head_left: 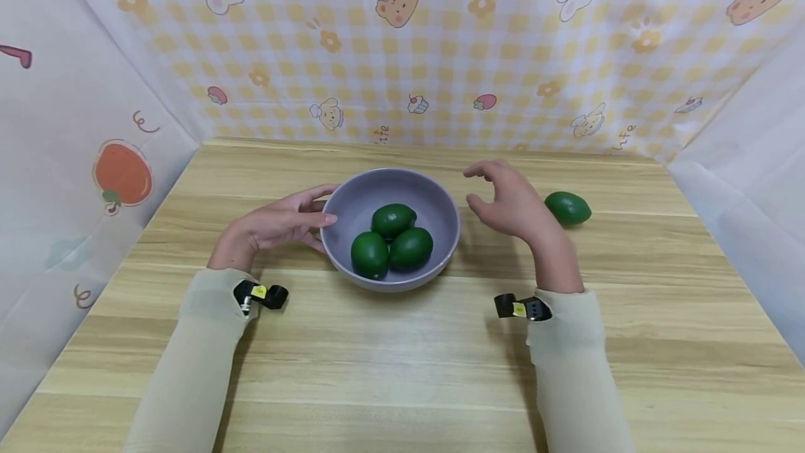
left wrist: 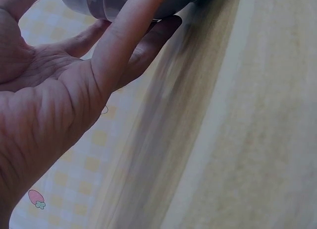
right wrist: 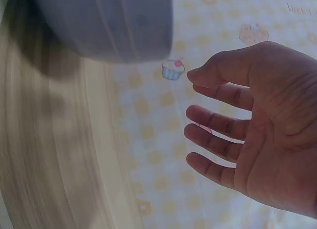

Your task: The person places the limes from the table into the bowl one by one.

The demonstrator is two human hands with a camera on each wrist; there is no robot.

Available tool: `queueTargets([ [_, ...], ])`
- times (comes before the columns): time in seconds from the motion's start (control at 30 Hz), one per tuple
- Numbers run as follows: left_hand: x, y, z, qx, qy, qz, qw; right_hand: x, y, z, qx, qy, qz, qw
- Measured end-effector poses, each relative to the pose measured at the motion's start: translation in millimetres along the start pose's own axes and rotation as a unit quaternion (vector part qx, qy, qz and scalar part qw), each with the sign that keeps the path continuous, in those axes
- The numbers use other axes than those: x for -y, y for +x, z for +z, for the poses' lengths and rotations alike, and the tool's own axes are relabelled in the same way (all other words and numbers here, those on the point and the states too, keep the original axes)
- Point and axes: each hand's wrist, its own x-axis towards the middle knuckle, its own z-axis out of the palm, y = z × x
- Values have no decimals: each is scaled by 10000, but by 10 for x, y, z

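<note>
Pale cream fabric sleeves (head_left: 575, 383) fill the near edge, each with a small black wrist camera (head_left: 270, 296) at the cuff, above a light wood-grain table (head_left: 390, 362). Left hand (head_left: 279, 222) on duty: it grips the smooth round grey-purple bowl (head_left: 430, 203) by the left side, thumb hooked over the rim, fingers against the outer wall. Inside, three glossy dark-green oval fruits (head_left: 410, 249) huddle together toward the near side. Over on the other flank, the right hand (head_left: 512, 201) hangs beside the bowl, touching nothing, a wide gap between thumb and curved fingers. Just right of that wrist, a fourth glossy dark-green oval fruit (head_left: 568, 208) lies on the wood. Does the bowl's base touch the table? Can't tell. Steadying the bowl looks like the step in hand; doing it well probably calls for a firm thumb, a level rim and a gentle pace, since those loose fruits could roll and shift the weight.
</note>
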Motion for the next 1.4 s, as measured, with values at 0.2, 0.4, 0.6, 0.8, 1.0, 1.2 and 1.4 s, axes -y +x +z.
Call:
queueTargets([
  [0.2,-2,7,10,11,-22,-3,10000,-72,-13,-35,-56,17,83,9999],
  [0.4,-21,-6,18,18,-13,4,10000,-118,-7,-46,-41,-7,126,9999],
  [0.6,-16,6,13,37,-81,18,10000,-178,-38,-121,57,5,279,9996],
  [0.8,-7,23,6,39,-69,47,10000,-215,-49,-125,144,78,327,9993],
  [1.0,-6,16,-3,30,-77,35,10000,-220,-38,-115,172,68,314,9993],
  [1.2,-10,7,2,27,-90,6,10000,-224,-39,-115,182,68,331,9993],
  [1.4,-9,2,7,0,-58,-10,10000,-223,-45,-124,190,36,396,9990],
])
